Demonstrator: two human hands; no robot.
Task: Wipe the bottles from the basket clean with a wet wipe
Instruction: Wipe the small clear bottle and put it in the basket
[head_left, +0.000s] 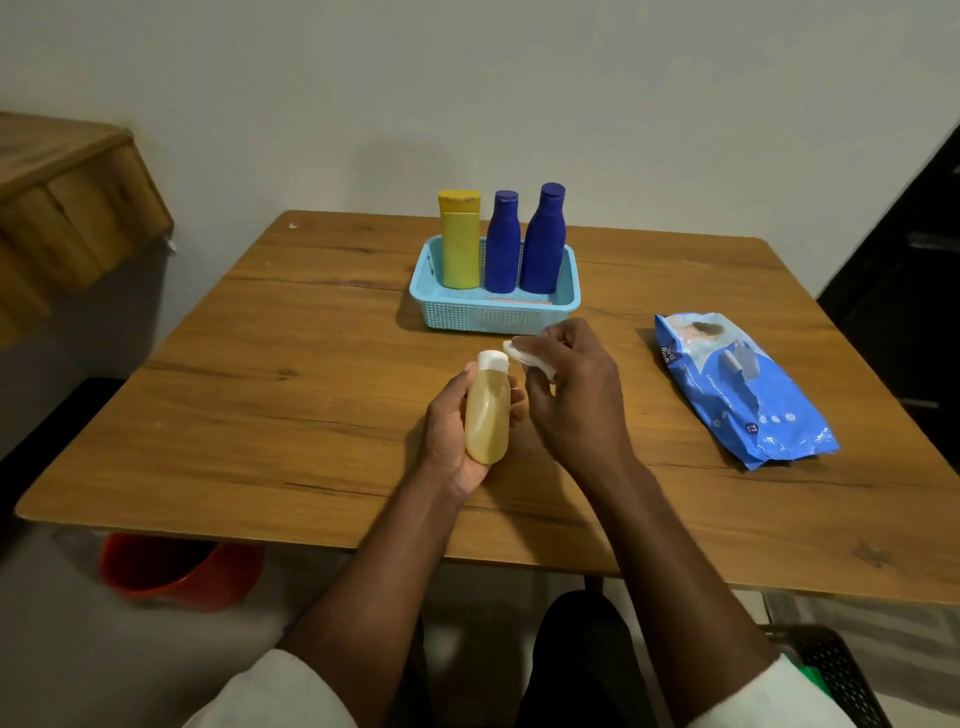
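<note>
Wood-grain bench (311, 332) fills the middle of the frame under a pale wall. Just below centre, the left hand (452, 421) wraps the amber bottle (487, 415) round its body, white cap tilted away. It looks light, rigid and smooth, likely slick once damp, so the mid-body hold suits. The right hand (571, 384) hovers beside the cap, fingers pinching a soft folded wet wipe (524, 356). Above, the blue basket (493, 314) holds a yellow bottle (460, 244) and two blue bottles (524, 244).
</note>
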